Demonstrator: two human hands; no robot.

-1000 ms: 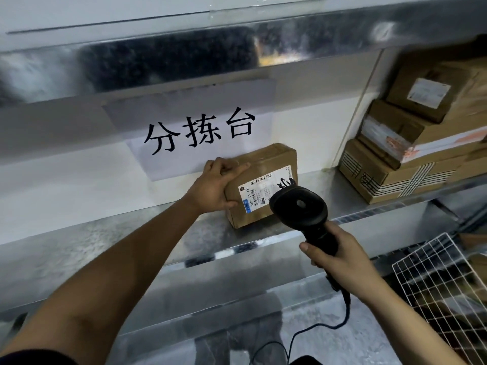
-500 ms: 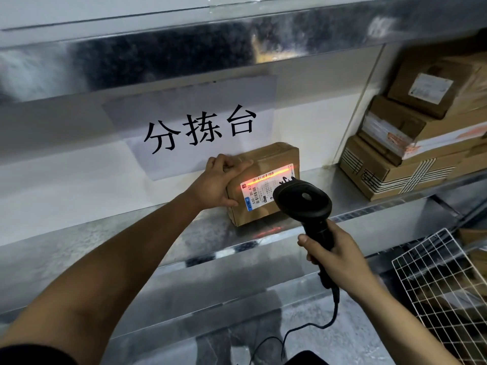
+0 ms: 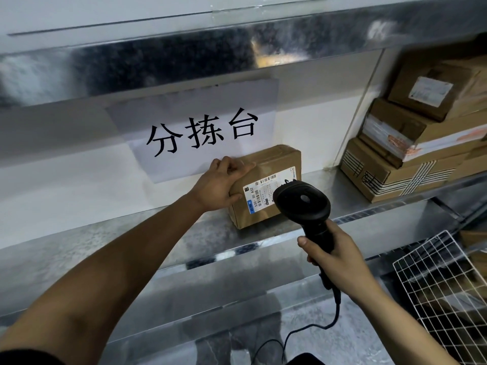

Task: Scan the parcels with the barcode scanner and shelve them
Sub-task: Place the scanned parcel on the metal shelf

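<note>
Left arm comes in from the bottom left corner, and the left hand is up on the metal shelf, holding the left end of the parcel. Its fingers are curled over the parcel's top left edge, close together, with the thumb pressed against the front face lower down. On the wall behind it hangs a white paper sign with big black characters, and the parcel's back left corner sits right under the sign's lower edge.

The parcel itself is a brown cardboard box, roughly mid-shelf, sitting a bit back from the shelf's front edge and turned slightly. Its white shipping label faces the camera; I can make out barcodes and something like "530 D5 A32" down the side, but the small print is too blurry to read.

Just in front of the parcel's right half is the barcode scanner, black, head aimed at the label and covering part of it. The right hand grips the handle, fingers wrapped around it, thumb on the left side. A black cable runs from the handle base down toward the bottom edge.

Far right end of the shelf: a stack of cardboard boxes, well apart from the parcel. Below that, at the right edge, a white wire basket with what look like more boxes inside.
</note>
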